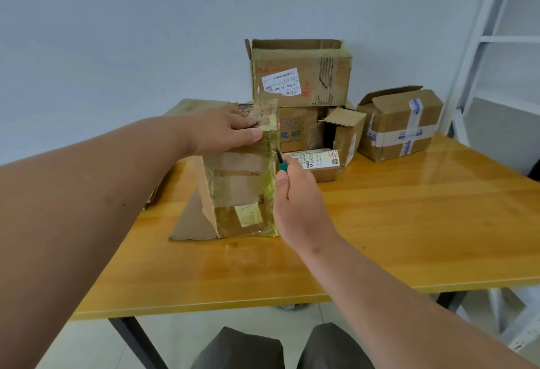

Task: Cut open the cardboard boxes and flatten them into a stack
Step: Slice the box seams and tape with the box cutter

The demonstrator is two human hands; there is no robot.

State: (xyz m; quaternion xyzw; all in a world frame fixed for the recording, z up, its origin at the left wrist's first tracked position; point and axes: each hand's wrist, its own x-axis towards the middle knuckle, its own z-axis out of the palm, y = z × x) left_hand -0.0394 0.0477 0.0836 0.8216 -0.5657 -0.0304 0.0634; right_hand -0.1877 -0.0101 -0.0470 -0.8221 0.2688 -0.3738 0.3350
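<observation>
Cardboard wrapped in yellowish shiny tape is what I have in front of me: the box (242,181) stands on end near the middle of the wooden table (409,237), with one loose flap splayed out at its lower left. My left hand (225,130) lies flat on its top, fingers straight, thumb pressing the upper front edge to steady it. My right hand (295,193) is curled around a small cutter (281,161) with a green grip, its dark tip just beside the box's right edge.

I judge this box light and empty, stiff along its corners but ready to buckle in the panels, so I would keep my hold on top, near the corner, where it resists best. That glossy tape looks slippery under the fingers and tough for the blade; the edge seam seems the likeliest place to cut.

Behind it I count five more boxes: a big open one (301,76) stacked on a printed one (295,131), a small one lying open on its side (339,131), a little printed carton (317,164) before that, and a box with white and blue tape (400,126) at the right. At the far left, under my arm, lies some cardboard (193,105); I cannot tell whether it is already flattened. One cutter, two hands.
</observation>
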